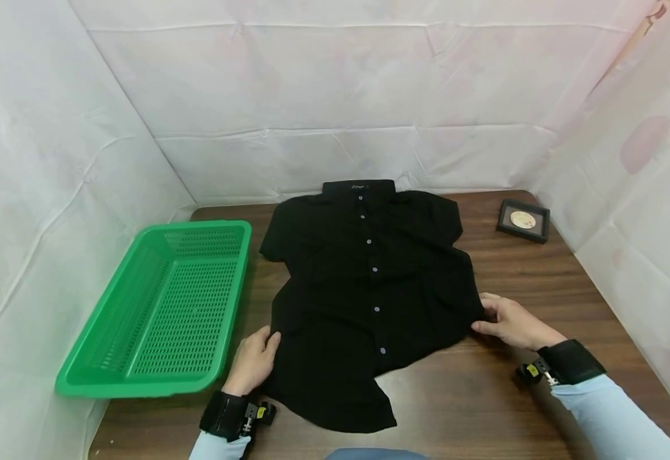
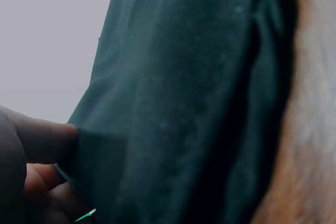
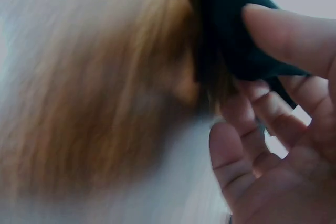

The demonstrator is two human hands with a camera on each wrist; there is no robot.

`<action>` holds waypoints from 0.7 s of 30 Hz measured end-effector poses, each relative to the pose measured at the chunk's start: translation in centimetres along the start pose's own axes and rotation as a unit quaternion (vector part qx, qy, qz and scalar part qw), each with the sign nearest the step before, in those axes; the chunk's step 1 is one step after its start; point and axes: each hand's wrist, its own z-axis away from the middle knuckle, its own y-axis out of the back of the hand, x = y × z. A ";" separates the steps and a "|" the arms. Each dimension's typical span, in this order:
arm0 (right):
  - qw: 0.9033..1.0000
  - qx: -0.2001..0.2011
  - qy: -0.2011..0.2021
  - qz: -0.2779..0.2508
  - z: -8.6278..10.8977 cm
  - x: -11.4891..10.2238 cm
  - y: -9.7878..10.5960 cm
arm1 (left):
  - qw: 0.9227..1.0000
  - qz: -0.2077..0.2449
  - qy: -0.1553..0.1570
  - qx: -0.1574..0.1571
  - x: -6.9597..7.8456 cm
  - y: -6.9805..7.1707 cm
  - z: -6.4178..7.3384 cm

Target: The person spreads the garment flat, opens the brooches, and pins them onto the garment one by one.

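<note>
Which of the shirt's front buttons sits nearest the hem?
The lowest button on the black shirt: it is last in the row, with every other visible button farther up toward the collar.

Up at the collar (image 1: 335,188) of the black shirt (image 1: 335,287), there's lettering (image 1: 358,186), far too small to read! Same story at the framed disc (image 1: 522,220): its markings won't come clear. Down at the bottom edge, the table (image 1: 455,396) is cut off, the pale blue sleeves (image 1: 619,415) too, and a blue patch (image 1: 375,454) barely peeks in, too little to identify. Over to the left wrist view: the shirt runs out top and bottom, the left grip (image 2: 39,145) is sliced by the left edge, and that green sliver (image 2: 85,215) is hard to place. Right wrist view now: the table is one big smear, and cloth hides a fingertip of the right grip (image 3: 289,124), itself cropped at the right!
</note>
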 end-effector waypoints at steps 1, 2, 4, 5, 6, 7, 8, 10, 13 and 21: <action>1.000 0.003 0.002 -0.014 0.0 -0.1 0.1 | 1.000 0.002 0.000 0.007 0.0 0.0 0.0; 1.000 0.005 0.004 -0.027 -0.1 -0.3 0.2 | 1.000 0.003 0.000 0.016 0.1 0.0 -0.1; 0.998 0.008 0.011 -0.061 -0.3 -0.6 0.3 | 0.999 0.008 -0.003 0.033 0.2 0.0 -0.1; 0.997 0.009 0.017 -0.079 -0.4 -0.7 0.4 | 0.999 0.011 -0.006 0.040 0.3 0.0 -0.1; 0.995 0.011 0.022 -0.094 -0.5 -0.9 0.4 | 0.999 0.012 -0.011 0.048 0.5 0.0 -0.1; 0.994 0.015 0.031 -0.106 -0.5 -1.2 0.5 | 0.998 0.014 -0.015 0.054 0.6 0.0 -0.1; 0.992 0.021 0.039 -0.116 -0.6 -1.4 0.5 | 0.998 0.018 -0.019 0.059 0.8 0.0 -0.1; 0.990 0.038 0.047 -0.124 -0.6 -2.0 0.5 | 0.997 0.026 -0.026 0.068 1.0 0.0 -0.2; 0.990 0.087 0.038 -0.104 -0.6 -3.1 0.4 | 0.995 0.033 -0.040 0.084 1.1 -0.1 -0.4; 0.980 0.123 -0.031 -0.153 -0.3 -5.1 0.7 | 0.993 0.025 -0.060 0.099 1.6 0.3 -0.3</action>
